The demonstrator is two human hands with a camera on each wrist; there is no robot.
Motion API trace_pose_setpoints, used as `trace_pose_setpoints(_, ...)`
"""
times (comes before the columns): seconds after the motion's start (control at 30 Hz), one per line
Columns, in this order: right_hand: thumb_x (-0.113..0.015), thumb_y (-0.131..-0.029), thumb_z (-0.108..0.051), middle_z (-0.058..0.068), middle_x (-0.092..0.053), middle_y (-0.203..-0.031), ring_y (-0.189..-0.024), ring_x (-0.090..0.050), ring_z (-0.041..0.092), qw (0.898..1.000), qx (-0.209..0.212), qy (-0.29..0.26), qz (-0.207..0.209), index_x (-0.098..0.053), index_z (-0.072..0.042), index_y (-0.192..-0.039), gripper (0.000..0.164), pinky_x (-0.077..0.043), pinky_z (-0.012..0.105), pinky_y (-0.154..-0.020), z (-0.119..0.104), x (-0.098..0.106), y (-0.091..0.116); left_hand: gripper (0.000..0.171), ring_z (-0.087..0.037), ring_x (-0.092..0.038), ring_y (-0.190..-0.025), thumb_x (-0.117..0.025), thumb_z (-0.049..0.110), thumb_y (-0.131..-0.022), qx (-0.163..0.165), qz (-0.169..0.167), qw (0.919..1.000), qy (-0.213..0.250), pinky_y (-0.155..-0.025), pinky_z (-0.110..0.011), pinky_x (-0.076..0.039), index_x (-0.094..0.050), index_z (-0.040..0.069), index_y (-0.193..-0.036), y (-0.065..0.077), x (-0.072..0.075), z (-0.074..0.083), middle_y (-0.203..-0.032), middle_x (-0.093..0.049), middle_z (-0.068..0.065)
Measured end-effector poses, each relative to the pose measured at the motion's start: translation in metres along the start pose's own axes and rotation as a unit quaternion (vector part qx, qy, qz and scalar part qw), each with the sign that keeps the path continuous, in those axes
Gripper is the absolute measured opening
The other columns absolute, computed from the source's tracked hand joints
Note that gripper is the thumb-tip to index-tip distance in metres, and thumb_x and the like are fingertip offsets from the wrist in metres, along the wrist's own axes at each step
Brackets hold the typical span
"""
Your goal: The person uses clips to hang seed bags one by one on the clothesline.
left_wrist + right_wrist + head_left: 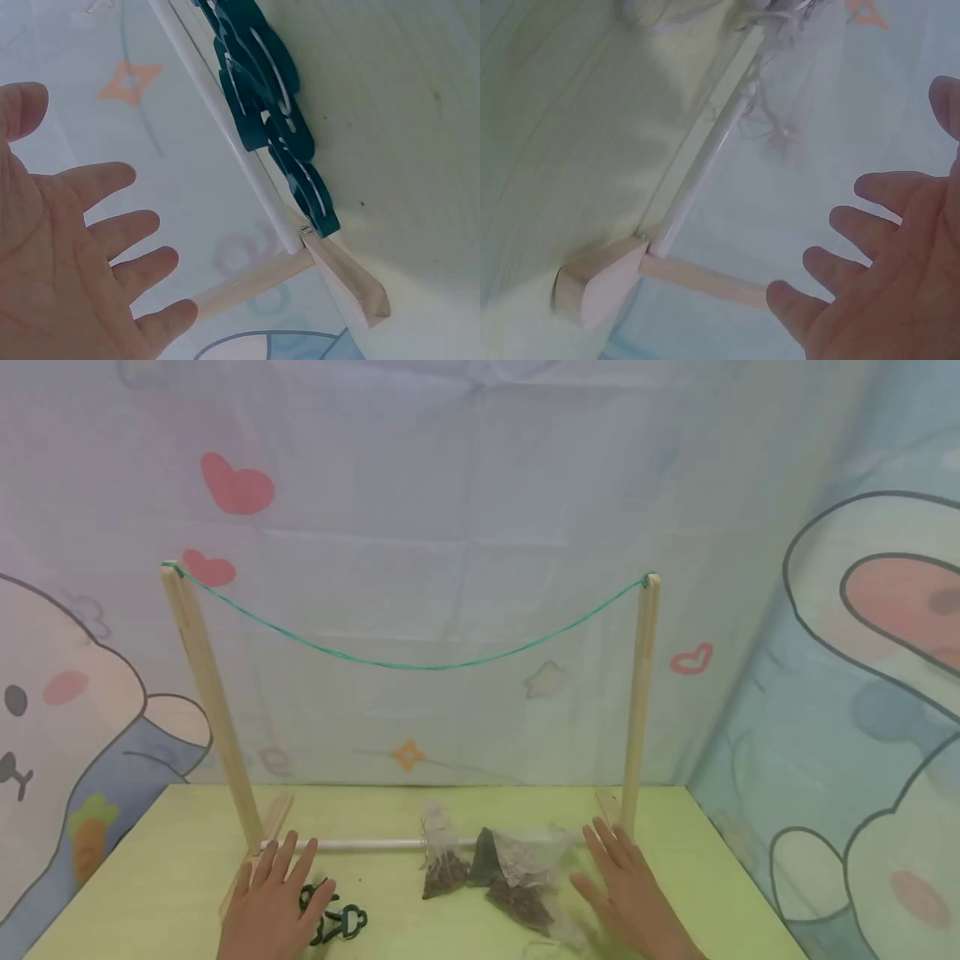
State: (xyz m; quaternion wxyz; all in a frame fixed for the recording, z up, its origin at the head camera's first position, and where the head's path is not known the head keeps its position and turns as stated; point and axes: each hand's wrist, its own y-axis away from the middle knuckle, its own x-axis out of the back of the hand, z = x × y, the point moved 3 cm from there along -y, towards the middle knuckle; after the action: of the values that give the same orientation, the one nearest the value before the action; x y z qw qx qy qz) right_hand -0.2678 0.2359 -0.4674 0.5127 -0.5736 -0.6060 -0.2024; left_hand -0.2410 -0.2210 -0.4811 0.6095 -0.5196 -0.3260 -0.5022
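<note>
Fingers of left hand (pixel 266 903) and right hand (pixel 633 897) spread apart, hold nothing; in head view, dark clips (pixel 345 922) at 3 o'clock from left hand, nearer one; bag pile (pixel 519 875) at 9 o'clock from right hand; small bag (pixel 446 872) beyond, long axis about 12 to 6

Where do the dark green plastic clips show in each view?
Head: dark green plastic clips at bottom, left of centre, partly hidden by the left hand.
Left wrist: clips from top centre, slanting down to the right.
Right wrist: not in it.
Shared landmark: the straight white rod, also running diagonally in the left wrist and right wrist views.
</note>
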Motion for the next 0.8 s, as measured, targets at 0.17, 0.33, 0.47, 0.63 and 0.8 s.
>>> trace_pose_setpoints(0.17, -0.061, -0.105, -0.037, 0.023, -0.032, -0.164, -0.153, -0.022, 0.049, 0.998, -0.009, -0.054, -0.036, -0.037, 0.000, -0.159, 0.069, -0.029, 0.070, -0.114, -0.019, -0.004, -0.007, 0.060, -0.051, -0.045, -0.138, -0.056, 0.049, -0.105, -0.022, -0.027, 0.9993, 0.011, -0.113, -0.069, -0.031, -0.058, 0.005, -0.147, -0.002, 0.003, 0.011, -0.154, -0.047, -0.026)
trace_pose_setpoints(0.33, -0.059, -0.107, -0.033, 0.020, -0.038, -0.162, -0.151, -0.031, 0.043, 0.996, 0.012, -0.068, -0.048, -0.040, 0.002, -0.157, 0.063, -0.033, 0.061, -0.116, -0.043, -0.013, -0.013, 0.054, -0.047, -0.056, -0.128, -0.063, 0.044, -0.102, -0.057, -0.034, 0.9974, 0.028, -0.102, -0.066, -0.044, -0.065, 0.003, -0.137, -0.005, 0.003, 0.023, -0.144, -0.057, -0.023)
trace_pose_setpoints(0.47, -0.057, -0.108, -0.033, 0.020, -0.041, -0.160, -0.146, -0.040, 0.041, 0.995, 0.035, -0.077, -0.051, -0.045, 0.003, -0.154, 0.060, -0.038, 0.059, -0.114, -0.061, -0.021, -0.020, 0.049, -0.043, -0.063, -0.116, -0.070, 0.040, -0.097, -0.087, -0.040, 0.9949, 0.031, -0.090, -0.062, -0.051, -0.069, 0.003, -0.129, -0.008, 0.000, 0.033, -0.133, -0.065, -0.019)
trace_pose_setpoints(0.63, -0.056, -0.108, -0.036, 0.023, -0.047, -0.155, -0.141, -0.047, 0.042, 0.992, 0.094, -0.068, -0.043, -0.048, 0.006, -0.150, 0.060, -0.044, 0.057, -0.109, -0.083, -0.033, -0.026, 0.047, -0.038, -0.064, -0.108, -0.080, 0.036, -0.090, -0.094, -0.077, 0.9917, 0.043, -0.087, -0.059, -0.052, -0.072, 0.004, -0.122, -0.010, -0.007, 0.041, -0.119, -0.068, -0.013)
trace_pose_setpoints(0.8, -0.051, -0.110, -0.041, 0.024, -0.047, -0.154, -0.142, -0.046, 0.042, 0.987, 0.117, -0.077, -0.075, -0.047, 0.006, -0.151, 0.062, -0.043, 0.056, -0.111, -0.101, -0.045, -0.030, 0.046, -0.037, -0.062, -0.103, -0.084, 0.032, -0.085, -0.107, -0.109, 0.9875, 0.040, -0.086, -0.060, -0.051, -0.073, 0.002, -0.118, -0.011, -0.015, 0.044, -0.113, -0.067, -0.011)
